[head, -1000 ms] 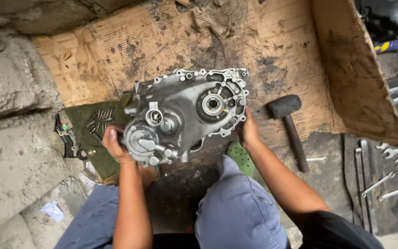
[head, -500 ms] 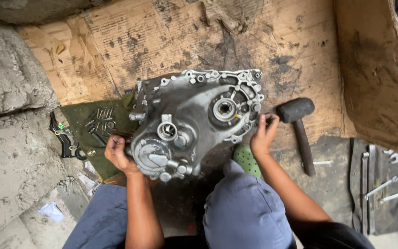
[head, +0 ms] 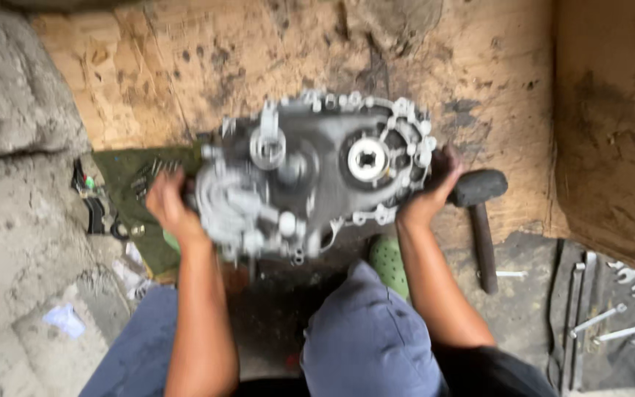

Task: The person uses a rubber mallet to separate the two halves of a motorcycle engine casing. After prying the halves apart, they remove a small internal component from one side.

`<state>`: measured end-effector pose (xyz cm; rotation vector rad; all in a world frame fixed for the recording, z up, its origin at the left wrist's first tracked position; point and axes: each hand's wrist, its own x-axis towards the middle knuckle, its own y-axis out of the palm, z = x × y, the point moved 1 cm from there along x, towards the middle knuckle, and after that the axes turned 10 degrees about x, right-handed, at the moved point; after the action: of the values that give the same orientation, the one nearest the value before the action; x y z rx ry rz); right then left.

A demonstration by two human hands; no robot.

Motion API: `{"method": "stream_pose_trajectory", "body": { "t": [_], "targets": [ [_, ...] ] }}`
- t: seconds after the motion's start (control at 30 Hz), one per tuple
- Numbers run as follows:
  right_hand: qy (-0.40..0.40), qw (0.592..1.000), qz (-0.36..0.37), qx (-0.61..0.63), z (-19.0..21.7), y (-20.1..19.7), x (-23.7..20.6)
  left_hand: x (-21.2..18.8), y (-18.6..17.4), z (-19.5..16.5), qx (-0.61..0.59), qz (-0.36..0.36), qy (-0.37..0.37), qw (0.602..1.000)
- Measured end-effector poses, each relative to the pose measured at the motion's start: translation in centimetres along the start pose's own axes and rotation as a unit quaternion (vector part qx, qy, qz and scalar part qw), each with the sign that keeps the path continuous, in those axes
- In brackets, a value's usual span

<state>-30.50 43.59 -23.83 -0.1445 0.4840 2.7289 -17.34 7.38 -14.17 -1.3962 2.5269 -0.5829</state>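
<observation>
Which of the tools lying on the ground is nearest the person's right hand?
The black-headed hammer: its head lies right beside the right hand, while the wrenches lie farther off on the dark mat at the lower right.

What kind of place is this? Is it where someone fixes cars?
Probably a rough repair workshop. Both hands grip a big grey metal gearbox casing on oily cardboard, with a hammer and wrenches lying nearby.

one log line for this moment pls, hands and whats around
left hand: grips left end of grey cast-metal gearbox housing | right hand: grips its right rim | housing: over stained brown cardboard | black-headed hammer: right of housing
</observation>
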Motion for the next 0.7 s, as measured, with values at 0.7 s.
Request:
{"method": "stream_pose_trajectory", "body": {
  "t": [0.7],
  "targets": [
    [-0.021,0.894,0.376,-0.241,4.6,18.3,19.8,11.9,10.9,-8.5,0.100,-0.160,-0.076,0.979]
  ]
}}
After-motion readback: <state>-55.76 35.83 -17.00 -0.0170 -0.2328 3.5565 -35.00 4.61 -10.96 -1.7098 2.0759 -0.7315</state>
